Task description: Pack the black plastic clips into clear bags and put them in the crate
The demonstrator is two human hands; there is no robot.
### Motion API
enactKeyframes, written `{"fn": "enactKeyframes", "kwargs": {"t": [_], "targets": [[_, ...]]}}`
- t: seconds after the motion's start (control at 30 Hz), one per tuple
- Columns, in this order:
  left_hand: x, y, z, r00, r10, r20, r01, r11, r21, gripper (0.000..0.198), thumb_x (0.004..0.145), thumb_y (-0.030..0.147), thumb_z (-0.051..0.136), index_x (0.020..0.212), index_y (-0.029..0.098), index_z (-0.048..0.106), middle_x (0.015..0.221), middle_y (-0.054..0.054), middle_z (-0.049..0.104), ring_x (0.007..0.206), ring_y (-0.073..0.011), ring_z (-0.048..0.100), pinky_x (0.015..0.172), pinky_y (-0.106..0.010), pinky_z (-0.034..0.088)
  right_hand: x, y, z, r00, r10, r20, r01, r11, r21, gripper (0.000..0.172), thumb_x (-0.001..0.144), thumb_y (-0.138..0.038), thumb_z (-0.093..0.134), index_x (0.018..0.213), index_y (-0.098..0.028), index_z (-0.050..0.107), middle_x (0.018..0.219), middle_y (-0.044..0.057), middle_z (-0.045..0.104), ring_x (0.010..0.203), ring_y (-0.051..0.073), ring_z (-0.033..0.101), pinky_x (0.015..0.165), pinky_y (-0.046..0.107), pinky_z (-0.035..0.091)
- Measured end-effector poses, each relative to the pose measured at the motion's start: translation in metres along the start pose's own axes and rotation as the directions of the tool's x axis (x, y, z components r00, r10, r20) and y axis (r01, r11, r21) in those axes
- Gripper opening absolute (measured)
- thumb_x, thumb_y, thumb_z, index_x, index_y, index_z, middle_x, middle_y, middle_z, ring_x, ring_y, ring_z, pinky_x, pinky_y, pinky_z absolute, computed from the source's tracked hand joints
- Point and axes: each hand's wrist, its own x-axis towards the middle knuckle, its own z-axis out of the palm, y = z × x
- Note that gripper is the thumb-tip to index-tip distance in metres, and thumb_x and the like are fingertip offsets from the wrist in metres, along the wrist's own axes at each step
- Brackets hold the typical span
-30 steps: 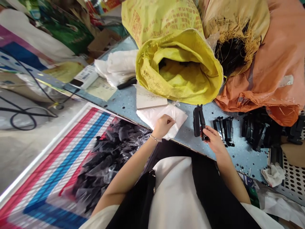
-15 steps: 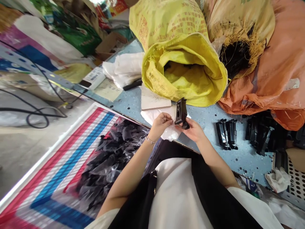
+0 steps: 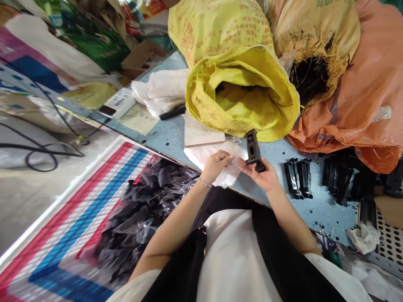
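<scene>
resting in the half-curled right hand [image 3: 263,174], just in front of the yellow sack [image 3: 226,37], the black part [image 3: 253,149] looks light, stiff and slick (best pinched along its long sides); the left hand [image 3: 216,165] bunches at a plastic bag [image 3: 203,154], whether gripping it i cannot tell

Held part [image 3: 255,156] black; yellow sack [image 3: 217,31] red-printed; blue table [image 3: 329,220] dark-speckled; sack beyond [image 3: 371,79] orange
</scene>
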Motion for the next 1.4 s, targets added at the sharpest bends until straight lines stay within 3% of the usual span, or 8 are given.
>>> {"fn": "enactKeyframes", "kwargs": {"t": [0.27, 0.53, 0.67, 0.8, 0.9, 1.03, 1.2, 1.4], "targets": [[-0.013, 0.0, -0.01, 0.997, -0.042, -0.065, 0.042, 0.999, 0.011, 0.024, 0.065, 0.035, 0.076, 0.066, 0.018, 0.059, 0.09, -0.006, 0.069, 0.083, -0.0184, 0.065, 0.075, -0.031, 0.05, 0.027, 0.022, -0.004, 0.969, -0.212, -0.127, 0.195, 0.972, -0.134, 0.009, 0.078, -0.027, 0.075, 0.081, -0.022, 0.068, 0.077, -0.002, 0.071, 0.068, 0.012, 0.062, 0.074, 0.026, 0.056], [-0.019, 0.015, -0.025, 0.999, -0.029, 0.018, 0.027, 0.994, 0.104, 0.026, 0.082, 0.031, 0.065, 0.104, 0.018, 0.061, 0.075, -0.002, 0.067, 0.065, -0.0168, 0.062, 0.063, -0.029, 0.05, 0.015, 0.013, 0.005, 0.99, -0.136, -0.036, 0.134, 0.989, -0.064, 0.014, 0.08, -0.034, 0.075, 0.082, -0.022, 0.067, 0.066, -0.002, 0.066, 0.097, 0.022, 0.069, 0.094, 0.045, 0.058], [-0.02, 0.013, -0.018, 0.992, 0.118, 0.052, -0.125, 0.773, 0.622, 0.044, 0.08, 0.014, 0.063, 0.124, 0.016, 0.062, 0.092, -0.009, 0.066, 0.086, -0.0247, 0.064, 0.083, -0.04, 0.053, 0.018, 0.015, 0.008, 0.991, -0.127, -0.048, 0.124, 0.991, -0.053, 0.013, 0.08, -0.03, 0.075, 0.08, -0.022, 0.065, 0.072, -0.004, 0.069, 0.074, 0.015, 0.066, 0.095, 0.047, 0.058], [-0.014, 0.011, 0.003, 0.935, 0.328, 0.131, -0.3, 0.541, 0.785, 0.041, 0.084, 0.016, 0.063, 0.125, 0.015, 0.064, 0.117, -0.019, 0.061, 0.103, -0.0317, 0.058, 0.093, -0.048, 0.05, 0.02, 0.014, 0.005, 0.984, -0.154, -0.088, 0.146, 0.985, -0.088, 0.013, 0.079, -0.029, 0.075, 0.079, -0.023, 0.065, 0.075, -0.005, 0.069, 0.066, 0.012, 0.061, 0.093, 0.043, 0.059], [-0.001, 0.011, 0.007, 0.963, 0.263, 0.065, -0.227, 0.649, 0.726, 0.014, 0.088, 0.019, 0.057, 0.087, 0.017, 0.071, 0.092, -0.014, 0.065, 0.092, -0.0281, 0.06, 0.082, -0.04, 0.051, 0.014, 0.007, 0.001, 0.974, -0.19, -0.124, 0.175, 0.977, -0.125, 0.013, 0.078, -0.031, 0.075, 0.078, -0.023, 0.065, 0.071, -0.004, 0.068, 0.066, 0.013, 0.061, 0.091, 0.04, 0.058], [0.01, 0.01, -0.006, 0.998, 0.022, -0.056, -0.008, 0.974, 0.228, 0.031, 0.087, 0.043, 0.063, 0.068, 0.019, 0.062, 0.066, -0.002, 0.06, 0.062, -0.0153, 0.053, 0.06, -0.028, 0.043, -0.001, -0.006, 0.0, 0.969, -0.221, -0.109, 0.209, 0.971, -0.112, 0.014, 0.078, -0.034, 0.075, 0.08, -0.024, 0.066, 0.068, -0.004, 0.067, 0.069, 0.015, 0.063, 0.091, 0.041, 0.057], [0.005, 0.004, -0.002, 0.977, -0.211, -0.014, 0.208, 0.971, -0.117, 0.041, 0.071, 0.052, 0.076, 0.062, 0.018, 0.056, 0.05, 0.005, 0.045, 0.046, -0.0079, 0.036, 0.046, -0.023, 0.03, 0.004, -0.001, 0.011, 0.991, -0.132, -0.015, 0.128, 0.983, -0.131, 0.015, 0.076, -0.033, 0.076, 0.083, -0.023, 0.067, 0.08, -0.001, 0.071, 0.075, 0.017, 0.065, 0.08, 0.038, 0.057], [-0.011, -0.007, 0.004, 0.984, 0.169, -0.063, -0.154, 0.968, 0.2, 0.01, 0.085, 0.027, 0.063, 0.088, 0.018, 0.065, 0.089, -0.006, 0.07, 0.074, -0.016, 0.065, 0.068, -0.029, 0.054, 0.02, 0.011, 0.007, 0.967, -0.182, -0.176, 0.135, 0.959, -0.251, 0.016, 0.073, -0.029, 0.077, 0.074, -0.02, 0.064, 0.072, -0.003, 0.068, 0.062, 0.01, 0.06, 0.062, 0.024, 0.051]]}}
